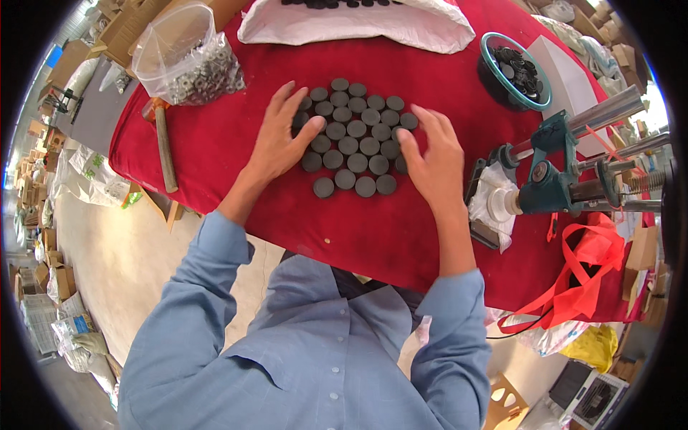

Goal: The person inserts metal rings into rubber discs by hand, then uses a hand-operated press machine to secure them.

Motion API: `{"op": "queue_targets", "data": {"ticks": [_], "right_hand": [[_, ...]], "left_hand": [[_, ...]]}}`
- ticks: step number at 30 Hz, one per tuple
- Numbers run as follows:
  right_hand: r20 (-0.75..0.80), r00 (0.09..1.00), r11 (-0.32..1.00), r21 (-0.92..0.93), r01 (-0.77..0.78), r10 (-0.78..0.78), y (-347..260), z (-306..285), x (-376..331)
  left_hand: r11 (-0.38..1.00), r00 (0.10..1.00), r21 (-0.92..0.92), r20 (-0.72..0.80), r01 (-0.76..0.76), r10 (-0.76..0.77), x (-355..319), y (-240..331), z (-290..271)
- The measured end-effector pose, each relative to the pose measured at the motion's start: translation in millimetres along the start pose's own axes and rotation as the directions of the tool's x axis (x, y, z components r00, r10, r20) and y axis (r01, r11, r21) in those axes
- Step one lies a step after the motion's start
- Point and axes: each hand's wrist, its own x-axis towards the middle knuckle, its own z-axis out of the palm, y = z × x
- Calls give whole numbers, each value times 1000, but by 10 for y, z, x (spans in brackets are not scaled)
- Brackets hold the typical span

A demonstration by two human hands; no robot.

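We count about twenty-six dark round discs (356, 129) laid out on one red cloth (244, 136). One hammer (163, 143), one clear bag of metal rings (190, 57), one teal bowl (514, 70) of discs, one white sack (358, 25), one hand press (559, 172).

Workshop: hand press (555, 175), hammer (163, 143), stacked cartons (43, 265)

one head-worn fisheye view looks steeply down from close above the red table (236, 179), facing its far edge; the wearer's forearms enter from the lower edge, and straight lines bend near the rim.
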Motion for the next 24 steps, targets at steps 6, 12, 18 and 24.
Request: {"op": "queue_targets", "data": {"ticks": [6, 12, 18, 24], "right_hand": [[207, 972, 959, -235, 160, -112, 209, 798, 326], [301, 949, 960, -228, 166, -92, 291, 740, 304], [214, 977, 955, -291, 56, 8, 404, 391, 98], [191, 972, 932, -357, -65, 141, 311, 144, -90]], "left_hand": [[968, 973, 173, 176, -181, 150, 351, -132, 355], [950, 948, 187, 250, -248, 199, 390, -6, 426], [900, 862, 55, 320, -432, 394, 505, 282, 745], [860, 787, 51, 434, -508, 439, 555, 384, 760]]}}
